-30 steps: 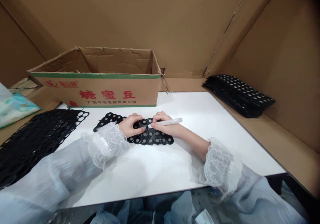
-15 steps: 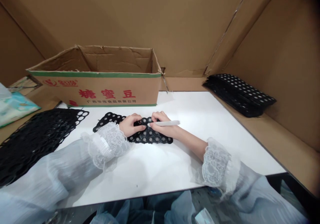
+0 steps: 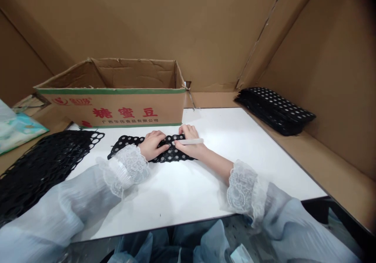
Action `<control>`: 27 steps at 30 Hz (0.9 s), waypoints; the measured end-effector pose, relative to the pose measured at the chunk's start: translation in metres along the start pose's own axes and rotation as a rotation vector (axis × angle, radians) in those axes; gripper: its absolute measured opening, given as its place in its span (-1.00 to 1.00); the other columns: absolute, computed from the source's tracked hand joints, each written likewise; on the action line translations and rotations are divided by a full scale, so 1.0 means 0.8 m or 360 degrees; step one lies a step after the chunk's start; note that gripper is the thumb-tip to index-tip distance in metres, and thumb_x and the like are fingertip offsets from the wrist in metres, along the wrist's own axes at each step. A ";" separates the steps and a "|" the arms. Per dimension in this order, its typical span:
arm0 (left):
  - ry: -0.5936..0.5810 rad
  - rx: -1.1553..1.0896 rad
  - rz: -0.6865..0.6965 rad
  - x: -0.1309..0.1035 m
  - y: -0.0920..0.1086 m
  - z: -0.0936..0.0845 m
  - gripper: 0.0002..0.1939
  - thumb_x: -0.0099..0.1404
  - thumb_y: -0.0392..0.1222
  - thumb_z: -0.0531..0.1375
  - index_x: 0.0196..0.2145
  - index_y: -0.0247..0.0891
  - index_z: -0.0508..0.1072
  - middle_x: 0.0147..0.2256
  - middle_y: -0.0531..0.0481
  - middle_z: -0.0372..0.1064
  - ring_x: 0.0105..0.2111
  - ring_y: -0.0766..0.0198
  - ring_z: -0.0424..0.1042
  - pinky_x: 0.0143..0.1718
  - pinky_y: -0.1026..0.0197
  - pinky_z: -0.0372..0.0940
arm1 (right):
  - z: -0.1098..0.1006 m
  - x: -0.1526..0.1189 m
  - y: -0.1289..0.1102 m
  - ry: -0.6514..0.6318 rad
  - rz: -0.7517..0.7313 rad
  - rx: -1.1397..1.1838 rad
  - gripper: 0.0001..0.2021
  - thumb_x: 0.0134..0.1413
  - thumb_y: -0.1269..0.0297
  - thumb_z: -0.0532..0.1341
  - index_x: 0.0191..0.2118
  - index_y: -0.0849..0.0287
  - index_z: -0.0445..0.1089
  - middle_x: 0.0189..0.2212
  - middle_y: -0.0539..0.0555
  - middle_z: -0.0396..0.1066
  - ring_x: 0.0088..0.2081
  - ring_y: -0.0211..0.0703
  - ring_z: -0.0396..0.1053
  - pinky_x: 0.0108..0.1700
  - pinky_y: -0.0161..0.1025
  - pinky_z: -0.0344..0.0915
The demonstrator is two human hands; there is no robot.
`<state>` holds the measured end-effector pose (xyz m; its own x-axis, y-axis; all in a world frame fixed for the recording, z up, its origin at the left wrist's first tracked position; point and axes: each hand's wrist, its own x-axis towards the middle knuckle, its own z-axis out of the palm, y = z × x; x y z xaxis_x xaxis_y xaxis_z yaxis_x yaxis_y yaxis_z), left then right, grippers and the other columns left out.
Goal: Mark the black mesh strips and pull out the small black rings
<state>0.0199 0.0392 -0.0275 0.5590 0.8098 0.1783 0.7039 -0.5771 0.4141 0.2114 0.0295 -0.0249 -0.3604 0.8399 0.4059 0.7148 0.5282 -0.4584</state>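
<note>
A black sheet with rows of pale round spots (image 3: 169, 157) lies on the white tabletop in front of me. My left hand (image 3: 153, 145) rests on its middle, thumb pointing right and apart from the fingers. In my right hand (image 3: 192, 145) is a slim white pen-shaped stick (image 3: 192, 141), gripped with its tip pointing left at the sheet, close to my left thumb. The fingers of that hand curl around the sheet's right part and hide some of it. Whether the tip touches the sheet, I cannot tell.
Black sheets with round holes (image 3: 38, 169) are heaped at the left. A cardboard box (image 3: 117, 106) stands behind the spotted sheet. Dotted black sheets (image 3: 276, 110) are stacked at the right on cardboard. A blue-green plastic packet (image 3: 22, 132) lies far left. Cardboard walls (image 3: 211, 32) enclose the table.
The view has shifted slightly. My right hand has moved a little left and up in the picture, still gripping the white stick. My left hand stays on the spotted sheet.
</note>
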 end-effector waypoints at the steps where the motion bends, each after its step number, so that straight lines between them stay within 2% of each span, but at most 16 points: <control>1: 0.0022 0.0074 -0.0026 -0.001 0.000 0.000 -0.71 0.18 0.00 0.01 -0.31 -0.29 0.28 -0.25 -0.13 0.25 -0.19 0.08 0.20 -0.11 0.02 0.08 | 0.000 -0.001 0.002 0.0063 -0.0011 0.0028 -0.79 -0.12 0.24 0.11 -0.31 0.13 0.10 -0.32 0.07 0.21 -0.22 -0.08 0.09 -0.16 -0.18 0.07; 4: 0.0082 0.0141 -0.0111 -0.004 -0.002 -0.001 -0.62 0.18 0.02 0.02 -0.15 -0.29 0.23 -0.17 -0.15 0.27 -0.13 0.06 0.21 -0.08 -0.01 0.06 | -0.004 -0.003 0.006 0.0167 -0.0063 0.0129 -0.85 -0.05 0.23 0.06 -0.33 0.14 0.11 -0.35 0.06 0.21 -0.25 -0.13 0.13 -0.19 -0.23 0.09; 6: 0.0112 0.0177 -0.0144 -0.005 -0.003 -0.006 -0.60 0.17 0.02 0.03 -0.12 -0.30 0.22 -0.17 -0.15 0.28 -0.12 0.06 0.22 -0.07 -0.02 0.05 | -0.011 -0.004 0.010 0.0128 -0.0034 0.0144 -0.88 0.06 0.23 -0.03 -0.29 0.15 0.12 -0.49 0.00 0.21 -0.38 -0.19 0.17 -0.28 -0.27 0.09; 8: 0.0158 0.0224 -0.0140 -0.005 -0.002 -0.014 -0.63 0.18 -0.01 0.03 -0.13 -0.29 0.24 -0.17 -0.14 0.30 -0.11 0.06 0.23 -0.06 -0.02 0.05 | -0.020 -0.002 0.017 0.0085 0.0005 -0.0025 -0.85 0.12 0.25 -0.07 -0.25 0.16 0.15 -0.57 -0.03 0.20 -0.47 -0.21 0.17 -0.34 -0.28 0.06; 12: 0.0344 0.0231 -0.0053 -0.004 0.013 -0.042 -0.73 0.22 -0.09 -0.02 -0.21 -0.28 0.30 -0.21 -0.07 0.35 -0.16 0.15 0.30 -0.07 0.04 0.08 | -0.038 0.004 0.038 0.0003 -0.0029 -0.0750 -0.88 0.09 0.36 0.00 -0.32 0.20 0.25 -0.44 0.11 0.32 -0.32 -0.12 0.22 -0.25 -0.23 0.03; 14: 0.0449 0.0209 0.0005 -0.005 0.025 -0.060 -0.76 0.23 -0.10 -0.02 -0.26 -0.28 0.33 -0.26 -0.04 0.38 -0.21 0.19 0.33 -0.09 0.11 0.11 | -0.043 0.005 0.048 -0.0081 -0.0062 -0.0955 -0.88 0.06 0.41 0.03 -0.29 0.21 0.28 -0.33 0.17 0.32 -0.23 -0.07 0.21 -0.23 -0.22 0.04; 18: 0.0706 0.0124 0.0009 -0.010 0.043 -0.091 -0.77 0.22 -0.11 0.00 -0.31 -0.27 0.38 -0.32 0.00 0.42 -0.29 0.27 0.37 -0.21 0.25 0.20 | -0.046 0.001 0.061 -0.0275 -0.0063 -0.0986 -0.78 0.03 0.49 0.02 -0.20 0.20 0.30 -0.26 0.18 0.30 -0.21 -0.08 0.22 -0.23 -0.24 0.09; 20: 0.0863 0.0058 -0.0058 -0.011 0.046 -0.103 -0.77 0.22 -0.12 0.01 -0.33 -0.27 0.40 -0.35 0.02 0.42 -0.34 0.31 0.38 -0.27 0.29 0.22 | -0.047 0.000 0.058 -0.0220 -0.0031 -0.0924 -0.72 0.04 0.52 -0.02 -0.13 0.21 0.28 -0.25 0.20 0.29 -0.22 -0.09 0.23 -0.23 -0.23 0.12; 23: 0.1112 0.0020 -0.0113 -0.005 0.044 -0.121 -0.80 0.20 -0.16 0.03 -0.38 -0.29 0.41 -0.40 0.05 0.42 -0.37 0.34 0.38 -0.27 0.31 0.22 | -0.049 -0.005 0.024 0.0115 -0.0172 -0.0610 -0.66 0.07 0.54 -0.10 -0.06 0.23 0.22 -0.22 0.20 0.29 -0.20 -0.12 0.24 -0.17 -0.20 0.16; 25: 0.1266 0.0013 -0.0115 0.005 0.041 -0.134 -0.81 0.19 -0.19 0.04 -0.41 -0.31 0.40 -0.44 0.05 0.41 -0.38 0.36 0.38 -0.27 0.31 0.22 | -0.046 -0.014 -0.022 0.0331 -0.0366 -0.0213 -0.72 0.14 0.42 -0.11 -0.07 0.25 0.20 -0.26 0.17 0.31 -0.24 -0.17 0.27 -0.17 -0.23 0.20; 27: 0.1394 -0.0014 -0.0122 0.019 0.038 -0.147 -0.80 0.20 -0.20 0.02 -0.41 -0.33 0.39 -0.46 0.05 0.40 -0.40 0.38 0.38 -0.29 0.33 0.23 | -0.037 -0.025 -0.080 0.0322 -0.0603 0.0082 -0.75 0.16 0.28 -0.08 -0.10 0.24 0.18 -0.31 0.12 0.34 -0.28 -0.22 0.29 -0.20 -0.27 0.24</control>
<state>-0.0017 0.0459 0.0930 -0.0297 0.6387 0.7689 0.7202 -0.5198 0.4595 0.1902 -0.0245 0.0196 -0.4633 0.5466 0.6976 0.5216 0.8045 -0.2840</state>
